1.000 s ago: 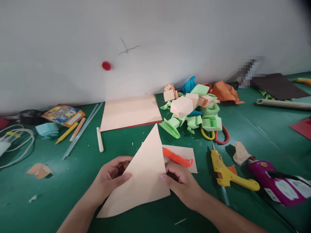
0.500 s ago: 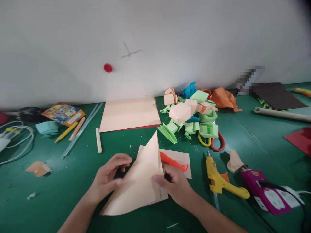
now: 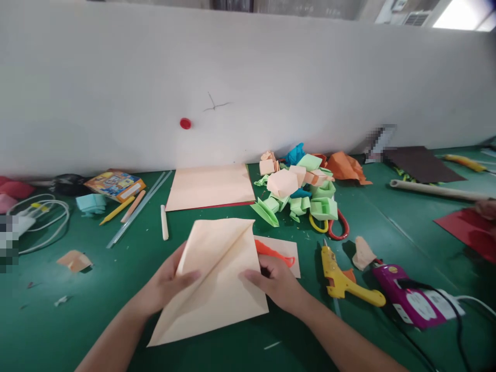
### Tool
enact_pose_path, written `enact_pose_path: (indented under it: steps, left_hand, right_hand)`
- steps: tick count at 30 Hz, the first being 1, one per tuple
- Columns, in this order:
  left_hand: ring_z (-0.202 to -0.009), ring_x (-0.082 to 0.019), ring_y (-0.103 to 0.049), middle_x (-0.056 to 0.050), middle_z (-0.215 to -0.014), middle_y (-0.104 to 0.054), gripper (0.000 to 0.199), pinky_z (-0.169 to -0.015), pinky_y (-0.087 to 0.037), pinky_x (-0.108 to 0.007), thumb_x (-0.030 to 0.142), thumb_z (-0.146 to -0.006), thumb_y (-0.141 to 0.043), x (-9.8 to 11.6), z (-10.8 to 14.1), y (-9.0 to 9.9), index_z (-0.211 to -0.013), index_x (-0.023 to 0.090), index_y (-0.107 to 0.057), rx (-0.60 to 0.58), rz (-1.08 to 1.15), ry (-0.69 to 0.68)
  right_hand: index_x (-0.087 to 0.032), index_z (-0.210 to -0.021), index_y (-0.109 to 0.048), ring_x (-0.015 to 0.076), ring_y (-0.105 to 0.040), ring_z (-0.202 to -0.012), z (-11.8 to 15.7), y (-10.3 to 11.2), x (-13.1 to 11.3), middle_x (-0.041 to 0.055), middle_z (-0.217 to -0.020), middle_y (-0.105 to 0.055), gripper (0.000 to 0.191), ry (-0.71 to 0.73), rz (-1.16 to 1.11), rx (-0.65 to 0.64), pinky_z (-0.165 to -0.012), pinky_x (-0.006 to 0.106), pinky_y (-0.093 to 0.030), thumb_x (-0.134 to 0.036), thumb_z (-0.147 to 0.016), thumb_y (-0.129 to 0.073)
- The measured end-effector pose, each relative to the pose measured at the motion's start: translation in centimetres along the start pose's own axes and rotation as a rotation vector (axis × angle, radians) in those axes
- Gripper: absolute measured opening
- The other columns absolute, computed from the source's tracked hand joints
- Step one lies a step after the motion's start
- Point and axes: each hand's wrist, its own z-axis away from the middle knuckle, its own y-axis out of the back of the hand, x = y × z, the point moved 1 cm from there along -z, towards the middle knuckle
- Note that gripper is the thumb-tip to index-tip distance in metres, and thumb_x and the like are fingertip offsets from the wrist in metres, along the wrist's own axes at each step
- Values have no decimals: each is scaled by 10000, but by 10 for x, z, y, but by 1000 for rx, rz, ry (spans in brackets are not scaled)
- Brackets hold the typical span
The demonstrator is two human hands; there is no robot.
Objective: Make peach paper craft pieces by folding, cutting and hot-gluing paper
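A peach sheet of paper with a diagonal crease is held up in front of me, tilted above the green table. My left hand grips its left edge, thumb on the front and fingers behind. At its right edge my right hand pinches it the same way, the fingertips hidden behind the paper. Behind the sheet, partly covered, lie a smaller peach paper and an orange strip-like thing on top of it.
Folded paper pieces heap up at the back, beside flat peach sheets and scissors. A yellow glue gun and a purple power strip with cables lie right. Another person's hand touches red paper.
The sheet was folded over into a point; now it is opened out, showing the diagonal crease. My left hand has closed on its left edge. Another person's hand has appeared at right.
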Motion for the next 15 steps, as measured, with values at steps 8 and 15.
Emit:
enact_pose_path:
  steps: [8,15]
  left_hand:
    - [-1060,-355,-758,-139,-1233,-761,768,-767,-670,-344,353,-601,-965,0,-14,15,-1290,214,-653,268,358,40]
    - [-1051,-346,-760,-142,-1198,-773,680,-839,-659,-379,345,-592,-975,-8,-17,19,-1185,180,-685,293,368,9]
  right_hand:
    - [-198,-744,-606,129,-397,-622,0,1,-1,-28,-683,-477,342,67,8,12,-587,280,-307,-505,-870,-686]
    - [-191,-777,-654,135,-443,-611,0,2,1,-26,-665,-515,340,54,22,34,-577,277,-328,-512,-884,-686]
